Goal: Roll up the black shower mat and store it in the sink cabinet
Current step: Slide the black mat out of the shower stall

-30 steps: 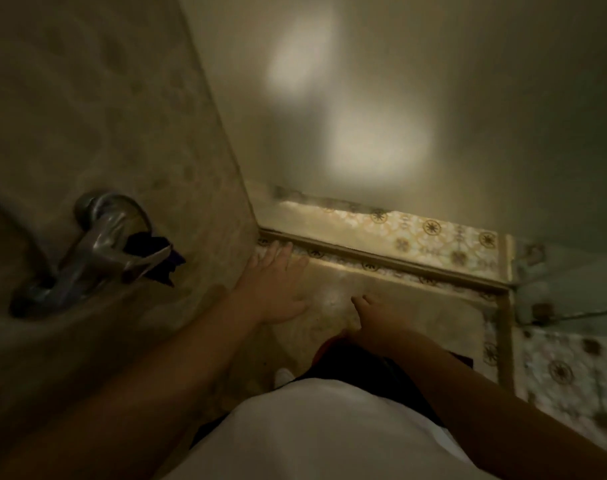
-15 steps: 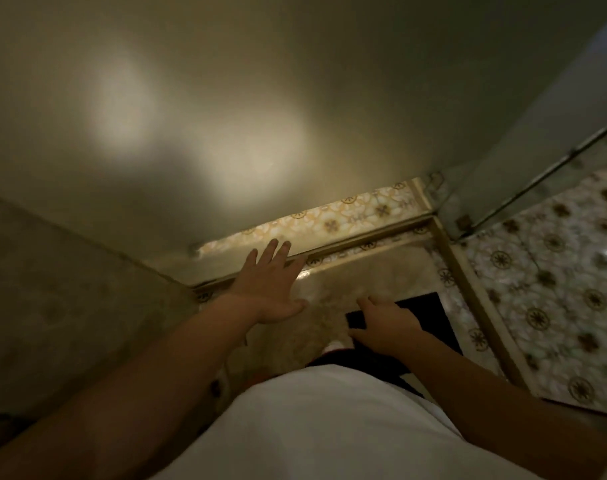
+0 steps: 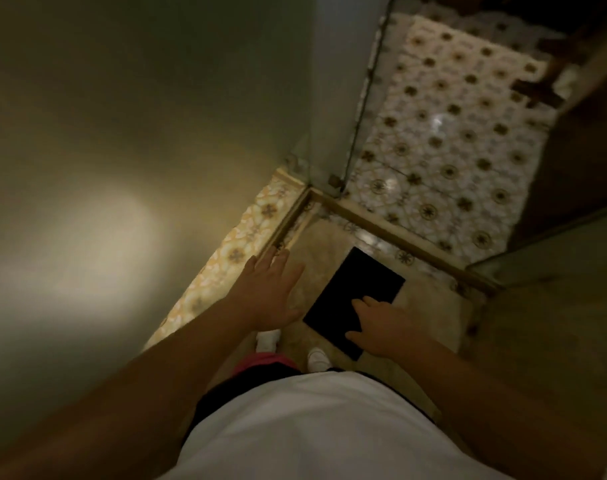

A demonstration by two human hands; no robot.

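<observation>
A black shower mat (image 3: 350, 289) lies flat on the beige shower floor (image 3: 430, 317), a dark rectangle near the raised threshold. My left hand (image 3: 271, 292) hangs open to the left of the mat, fingers spread, holding nothing. My right hand (image 3: 381, 323) is over the mat's near right edge with its fingers apart; whether it touches the mat is unclear. The sink cabinet is not in view.
A frosted shower wall (image 3: 122, 168) fills the left side. A gold-edged threshold (image 3: 392, 230) separates the shower from the patterned tile floor (image 3: 451, 140). A glass panel edge (image 3: 361, 98) stands at the corner. My white shoes (image 3: 317, 358) stand just below the mat.
My view has swung right, away from the faucet wall, and the whole black mat has come into sight. Both hands stay out in front, the right one over the mat.
</observation>
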